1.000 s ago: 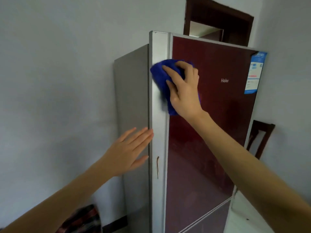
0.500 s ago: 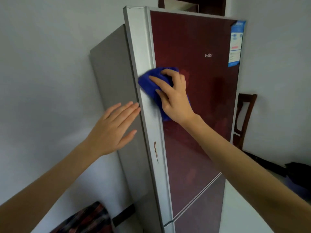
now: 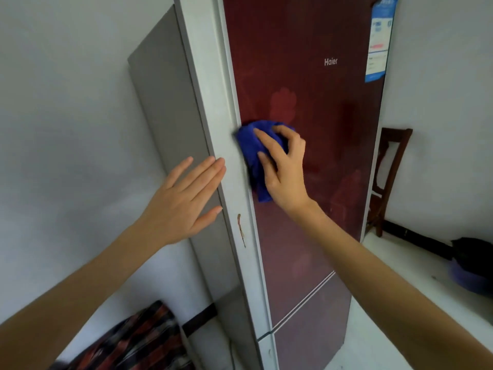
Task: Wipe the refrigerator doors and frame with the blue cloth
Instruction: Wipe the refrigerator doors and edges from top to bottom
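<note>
A tall refrigerator stands in front of me with a dark red upper door (image 3: 314, 102), a lower red door (image 3: 312, 327) and a pale silver frame strip (image 3: 210, 76) down its left edge. My right hand (image 3: 285, 169) presses a bunched blue cloth (image 3: 250, 148) against the upper door, right beside the frame strip. My left hand (image 3: 184, 201) lies flat, fingers spread, on the grey side panel (image 3: 165, 92), its fingertips touching the frame strip. A brown streak (image 3: 241, 228) marks the strip just below my hands.
White walls close in on both sides. A dark wooden chair (image 3: 386, 180) stands to the right of the fridge, with a dark bundle (image 3: 472, 265) on the floor beyond it. A red and black checked fabric (image 3: 133, 343) lies at lower left. A blue label (image 3: 378, 38) sticks on the door's top right corner.
My right hand has slid the blue cloth down the door along the frame strip. My left hand stays flat on the side panel, and my view has tilted downward.
</note>
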